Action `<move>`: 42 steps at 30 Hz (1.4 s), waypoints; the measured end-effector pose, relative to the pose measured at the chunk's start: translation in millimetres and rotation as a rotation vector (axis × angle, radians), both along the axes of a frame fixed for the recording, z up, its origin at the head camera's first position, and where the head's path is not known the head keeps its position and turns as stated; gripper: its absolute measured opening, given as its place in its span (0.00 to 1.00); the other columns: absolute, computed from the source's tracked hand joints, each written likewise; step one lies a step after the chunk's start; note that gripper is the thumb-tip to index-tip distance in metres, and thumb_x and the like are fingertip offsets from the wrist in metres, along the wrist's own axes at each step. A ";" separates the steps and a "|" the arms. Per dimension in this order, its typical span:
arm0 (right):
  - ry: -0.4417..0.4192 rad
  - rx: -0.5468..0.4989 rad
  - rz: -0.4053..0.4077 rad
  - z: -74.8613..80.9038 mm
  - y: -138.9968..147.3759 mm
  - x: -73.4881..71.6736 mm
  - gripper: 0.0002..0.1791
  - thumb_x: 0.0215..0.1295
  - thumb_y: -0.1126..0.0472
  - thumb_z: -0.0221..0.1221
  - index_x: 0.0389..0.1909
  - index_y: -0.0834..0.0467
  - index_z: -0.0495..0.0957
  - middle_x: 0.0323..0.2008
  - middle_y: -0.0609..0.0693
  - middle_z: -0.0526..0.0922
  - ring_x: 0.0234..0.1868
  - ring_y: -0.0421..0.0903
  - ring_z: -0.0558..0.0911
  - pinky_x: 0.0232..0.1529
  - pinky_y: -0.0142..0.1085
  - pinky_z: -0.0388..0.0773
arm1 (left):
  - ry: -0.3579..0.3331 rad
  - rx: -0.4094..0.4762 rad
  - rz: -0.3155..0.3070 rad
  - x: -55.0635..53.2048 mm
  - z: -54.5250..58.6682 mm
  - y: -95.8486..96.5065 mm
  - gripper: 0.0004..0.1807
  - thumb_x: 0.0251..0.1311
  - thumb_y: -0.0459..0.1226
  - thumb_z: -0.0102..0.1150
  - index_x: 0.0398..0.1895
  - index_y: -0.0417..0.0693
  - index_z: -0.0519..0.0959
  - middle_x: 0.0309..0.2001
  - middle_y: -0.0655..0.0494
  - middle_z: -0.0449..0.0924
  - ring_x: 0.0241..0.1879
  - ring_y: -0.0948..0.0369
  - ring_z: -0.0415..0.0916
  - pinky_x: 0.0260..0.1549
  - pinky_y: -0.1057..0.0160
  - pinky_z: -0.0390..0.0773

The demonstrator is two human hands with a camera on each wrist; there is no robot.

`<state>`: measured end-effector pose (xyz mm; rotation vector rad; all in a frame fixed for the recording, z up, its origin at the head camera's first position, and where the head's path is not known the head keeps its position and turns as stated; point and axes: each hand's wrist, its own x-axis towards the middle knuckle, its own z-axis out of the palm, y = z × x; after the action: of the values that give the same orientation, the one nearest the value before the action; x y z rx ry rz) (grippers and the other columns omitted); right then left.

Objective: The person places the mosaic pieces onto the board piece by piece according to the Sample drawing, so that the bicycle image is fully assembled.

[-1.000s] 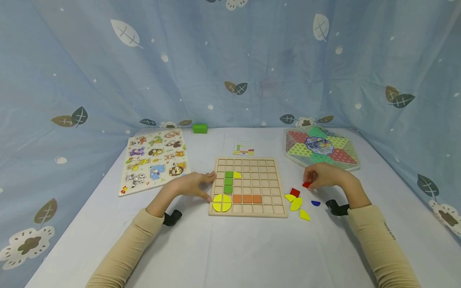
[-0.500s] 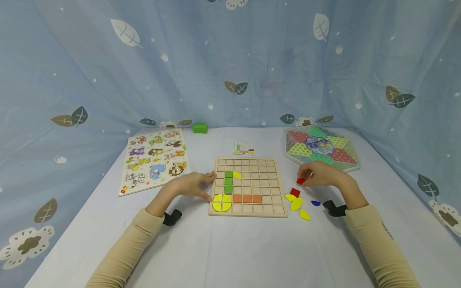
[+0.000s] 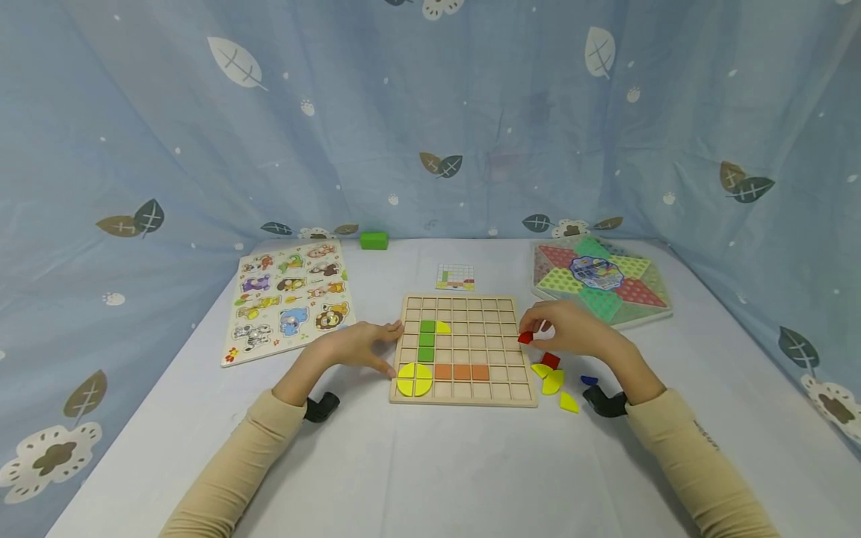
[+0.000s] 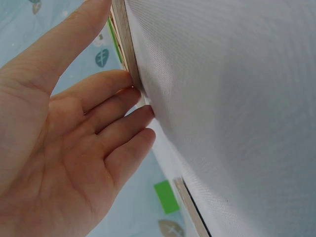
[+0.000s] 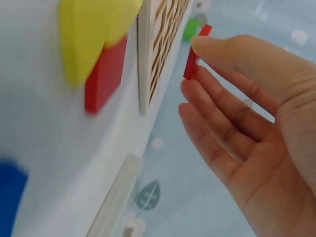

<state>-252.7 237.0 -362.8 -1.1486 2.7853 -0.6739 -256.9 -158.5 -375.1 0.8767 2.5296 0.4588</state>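
My right hand (image 3: 570,329) pinches a small red tile (image 3: 525,338) between thumb and fingertips at the right edge of the wooden grid board (image 3: 494,338). In the right wrist view that red tile (image 5: 196,54) is held edge-on, clear of the table. My left hand (image 3: 359,350) rests its thumb and fingertips against the board's left side, fingers fairly straight. On the board lie yellow quarter circles (image 3: 415,379) forming a disc, green squares (image 3: 427,340), orange squares (image 3: 462,371) and one yellow quarter circle (image 3: 443,327).
Right of the board lie a red square (image 3: 551,361), yellow quarter circles (image 3: 569,402) and a blue half circle (image 3: 590,380). A pattern card (image 3: 455,276) is behind the board. An animal puzzle (image 3: 289,299) stands left, a star-patterned game box (image 3: 599,276) right, a green block (image 3: 374,240) at the back.
My right hand has moved left with the red tile, from beyond the loose pieces to the board's right edge. The left hand stays against the board.
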 end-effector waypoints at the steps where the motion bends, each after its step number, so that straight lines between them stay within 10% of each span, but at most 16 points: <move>1: 0.007 -0.003 0.007 0.2 -4.0 1.5 0.11 0.56 0.66 0.68 0.40 0.54 0.83 0.37 0.44 0.82 0.38 0.48 0.81 0.41 0.44 0.81 | -0.003 0.002 0.002 0.3 0.3 0.1 0.49 0.53 0.50 0.69 0.73 0.41 0.57 0.74 0.47 0.50 0.72 0.50 0.48 0.68 0.50 0.53; 42: -0.107 0.024 0.049 -2.8 -34.6 14.7 0.10 0.61 0.64 0.65 0.43 0.56 0.83 0.40 0.46 0.81 0.42 0.48 0.78 0.44 0.43 0.79 | 0.001 0.004 0.002 0.5 -0.7 -0.4 0.48 0.53 0.49 0.69 0.73 0.41 0.57 0.74 0.48 0.50 0.72 0.51 0.48 0.68 0.50 0.54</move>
<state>-238.0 202.4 -365.6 -1.1367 2.6608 -0.6748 -256.4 -158.8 -375.7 0.8757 2.5314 0.4645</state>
